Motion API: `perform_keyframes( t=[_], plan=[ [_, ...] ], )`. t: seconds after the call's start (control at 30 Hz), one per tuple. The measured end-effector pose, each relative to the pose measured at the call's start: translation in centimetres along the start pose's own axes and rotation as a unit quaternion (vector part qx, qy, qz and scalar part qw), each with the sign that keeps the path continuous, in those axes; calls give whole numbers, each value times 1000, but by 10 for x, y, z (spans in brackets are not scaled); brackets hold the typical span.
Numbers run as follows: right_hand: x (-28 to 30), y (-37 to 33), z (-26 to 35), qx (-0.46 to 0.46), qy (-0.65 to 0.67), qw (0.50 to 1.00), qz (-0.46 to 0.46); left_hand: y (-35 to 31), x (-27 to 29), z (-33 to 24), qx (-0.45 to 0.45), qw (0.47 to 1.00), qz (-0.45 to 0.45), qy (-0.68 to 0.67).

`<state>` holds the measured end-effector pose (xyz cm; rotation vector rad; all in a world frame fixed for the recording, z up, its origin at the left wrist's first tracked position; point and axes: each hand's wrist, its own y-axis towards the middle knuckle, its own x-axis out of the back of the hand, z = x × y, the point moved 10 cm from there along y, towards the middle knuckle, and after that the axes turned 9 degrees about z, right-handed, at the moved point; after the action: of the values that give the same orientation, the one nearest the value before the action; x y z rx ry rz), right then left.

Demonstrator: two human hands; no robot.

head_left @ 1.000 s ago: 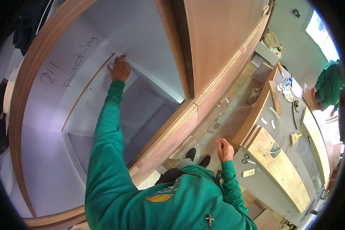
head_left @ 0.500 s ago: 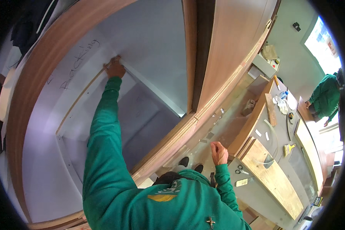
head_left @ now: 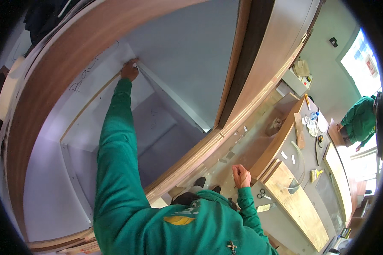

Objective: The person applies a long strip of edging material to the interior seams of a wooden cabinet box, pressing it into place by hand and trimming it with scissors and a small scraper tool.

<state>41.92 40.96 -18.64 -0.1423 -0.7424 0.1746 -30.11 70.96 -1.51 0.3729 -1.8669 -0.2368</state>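
My left arm reaches into a cabinet with pale inner panels [head_left: 178,55] and a curved brown wooden rim [head_left: 42,80]. Deep in a corner, my left hand [head_left: 130,70] has its fingers curled by the end of a white strip [head_left: 174,100]. A small white bit shows at those fingers, too small to name. Below the hand lies a pale shelf [head_left: 102,110] with a thin yellowish edge. Away from the cabinet, my right hand [head_left: 241,175] is raised near the workbench corner, fingers closed together; whatever may be in them is hidden.
On the grey workbench [head_left: 285,225] lie a long wooden board [head_left: 300,206], scissors [head_left: 264,194], a yellow-handled brush [head_left: 315,174] and white gloves [head_left: 312,127]. Scraps [head_left: 230,155] litter the floor between bench and cabinet. A person in green [head_left: 361,117] stands beyond the bench.
My left hand stays at the same corner, its fingers now more curled, with a small white bit showing. The view has shifted slightly. My right hand remains closed.
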Motion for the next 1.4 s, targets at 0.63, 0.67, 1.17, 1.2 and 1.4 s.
perform_keyframes(
  t=[0.63, 0.67, 1.17, 1.2, 1.4],
  plan=[
    [-39, 9, 15, -29, 16, 998, 46, -18, -28, 32, 161, 947, -251, -123],
    [-43, 11, 14, -25, 13, 998, 47, -20, -24, 37, 154, 947, -261, -109],
    [-60, 13, 41, 10, 5, 995, 100, -4, -65, -29, 142, 979, 121, -78],
    [-55, 7, 32, 1, 8, 996, 93, -9, -65, -46, 152, 975, 27, -158],
    [-36, -38, -32, -37, 63, 997, 8, -78, -24, -80, 101, 957, -251, -107]
  ],
)
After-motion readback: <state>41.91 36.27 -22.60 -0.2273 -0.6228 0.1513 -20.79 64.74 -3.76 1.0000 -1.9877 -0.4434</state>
